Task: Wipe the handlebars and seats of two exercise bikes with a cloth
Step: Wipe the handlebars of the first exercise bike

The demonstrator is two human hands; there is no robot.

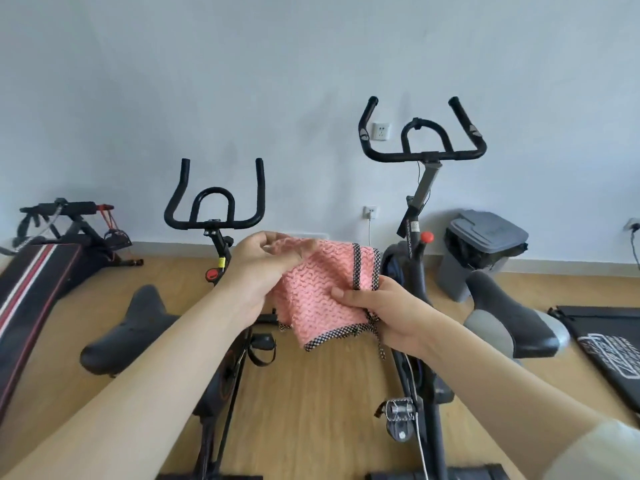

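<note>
I hold a pink textured cloth [318, 292] with a black-and-white checked border between both hands, in mid-air between the two bikes. My left hand [266, 268] grips its upper left part. My right hand [377, 313] pinches its lower right corner. The left bike has black handlebars [214, 202] and a dark seat [135, 327] below my left forearm. Taller black handlebars [424, 140] top the right bike, whose black-and-grey seat [512, 317] lies right of my right hand. The cloth touches neither bike.
A grey lidded bin [485, 247] stands by the wall behind the right seat. A striped sit-up bench [38, 275] lies at far left. A black mat [609, 341] is at far right. The right bike's pedal [400, 419] juts out low. Wooden floor lies between the bikes.
</note>
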